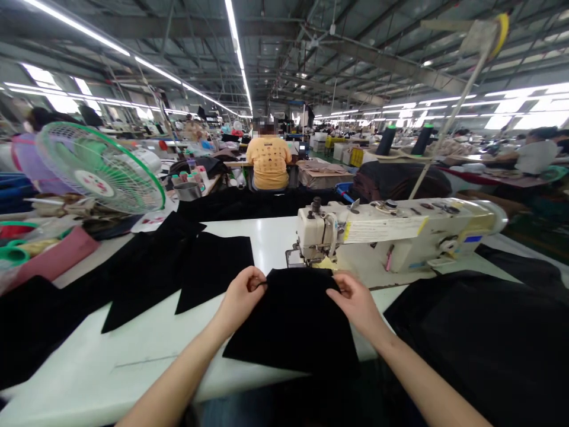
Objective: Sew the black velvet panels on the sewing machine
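Observation:
A piece of black fabric (296,323) lies on the white table (146,350) in front of me, its far edge just short of the needle end of a cream sewing machine (391,231). My left hand (242,296) is closed in a pinch on the fabric's far left corner. At the far right corner my right hand (355,299) grips the same piece with its fingers curled over the edge.
More black fabric pieces (178,267) lie to the left and a large black heap (480,332) to the right. A green table fan (100,169) stands at the left. A person in a yellow shirt (269,160) sits ahead, back turned. Other workers sit at both sides.

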### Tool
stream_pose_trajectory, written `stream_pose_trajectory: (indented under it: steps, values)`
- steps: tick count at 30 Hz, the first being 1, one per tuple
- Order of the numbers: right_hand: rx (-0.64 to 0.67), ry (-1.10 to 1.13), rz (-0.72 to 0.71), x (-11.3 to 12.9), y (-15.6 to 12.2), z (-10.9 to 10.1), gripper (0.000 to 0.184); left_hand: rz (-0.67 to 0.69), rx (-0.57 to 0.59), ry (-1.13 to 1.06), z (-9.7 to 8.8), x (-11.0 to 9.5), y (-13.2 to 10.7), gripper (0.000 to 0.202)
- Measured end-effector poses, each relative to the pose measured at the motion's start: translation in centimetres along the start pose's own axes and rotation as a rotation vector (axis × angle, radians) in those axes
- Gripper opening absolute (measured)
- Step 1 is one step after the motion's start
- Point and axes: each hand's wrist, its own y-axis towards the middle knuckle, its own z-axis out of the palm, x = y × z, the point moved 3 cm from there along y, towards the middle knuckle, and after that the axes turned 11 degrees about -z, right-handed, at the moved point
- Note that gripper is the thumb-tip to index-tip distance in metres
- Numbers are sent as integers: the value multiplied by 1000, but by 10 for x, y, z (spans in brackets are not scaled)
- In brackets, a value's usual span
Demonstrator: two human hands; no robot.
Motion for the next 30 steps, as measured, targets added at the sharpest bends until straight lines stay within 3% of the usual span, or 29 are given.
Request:
stream_pose_trajectory:
  steps: [4,6,12,14,18,24,30]
  values:
    - [-89,229,132,8,-17,-24,41,-121,148,-774,-10,-12,-22,20]
    - [-153,239,230,5,-24,-31,46,-144,146,-927,-11,-19,-30,20]
    - [-259,234,220,-8,-31,-34,44,-46,11,-944,-12,-29,-38,17]
    - [-338,328,231,-10,-30,-33,43,-25,-63,-919,-13,-30,-39,20]
    - [-486,604,389,-8,-29,-28,44,-76,-177,-979,-12,-31,-40,21]
    - [-507,788,484,2,-28,-28,44,-181,-134,-1120,-7,-31,-39,30]
    - [-493,781,459,1,-28,-33,43,-115,-192,-1059,-9,-34,-38,26]
